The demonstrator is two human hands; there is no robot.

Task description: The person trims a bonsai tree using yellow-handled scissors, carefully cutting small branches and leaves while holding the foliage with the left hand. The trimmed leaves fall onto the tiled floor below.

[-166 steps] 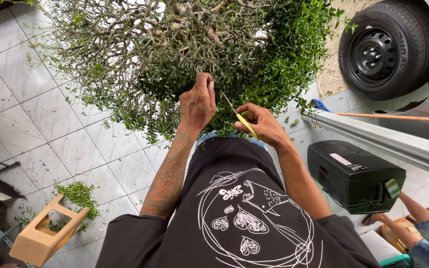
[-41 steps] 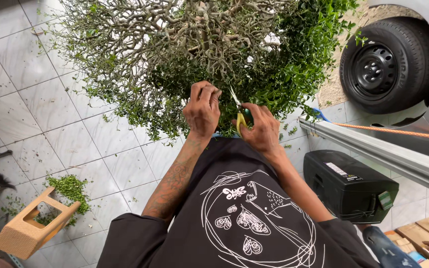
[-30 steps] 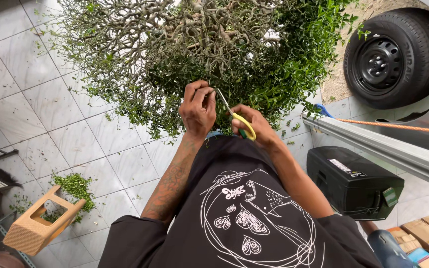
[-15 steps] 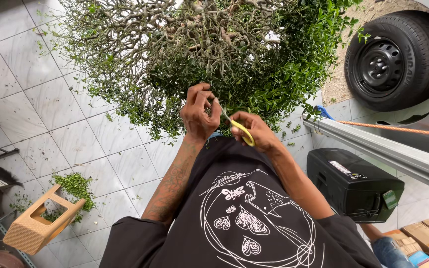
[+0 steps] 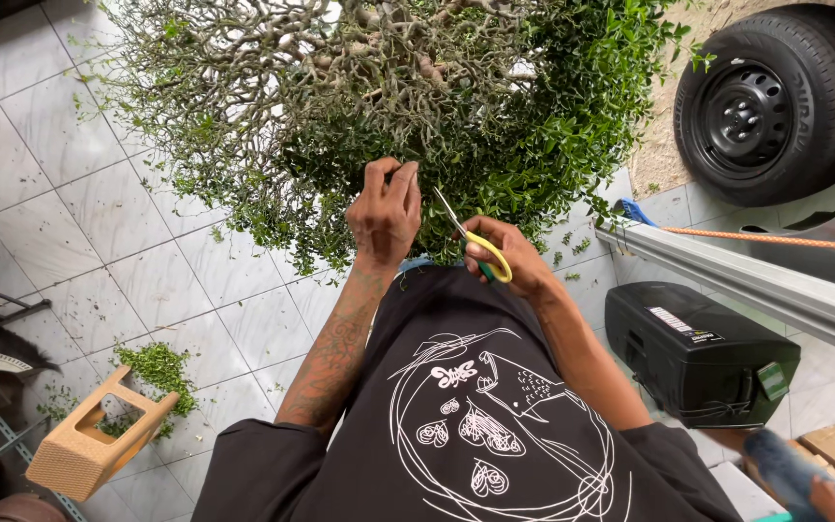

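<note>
**A:** Left side first: at about 8 o'clock there's a tan plastic stool [image 5: 99, 447] tipped on its side, with a heap of green clippings [image 5: 158, 365] just beside it on the pale square floor tiles [image 5: 108, 242]. More loose leaves are scattered over the glossy tiles.

**B:** And the middle?

**A:** A big shrub [image 5: 388, 106] fills the top from 10 to 1 o'clock: bare, twisty grey twigs on the left, dense tiny glossy leaves on the right. The left hand [image 5: 386, 211] is just above centre, fingers pinched together on a thin twig at the foliage's lower edge. Just right of it, the right hand [image 5: 506, 259] is wrapped round the yellow handles of small scissors [image 5: 472, 237]; the metal blades point up toward 11 o'clock and look slightly parted, right next to the left fingers. Twigs crowd in all round the blades.

**B:** Right side?

**A:** Black car tyre [image 5: 775, 101] with a steel rim at 2 o'clock, a grey metal rail [image 5: 756, 285] slanting below it, an orange cord [image 5: 775, 239] over that, and a boxy black plastic case [image 5: 698, 353] at 4 o'clock.
</note>
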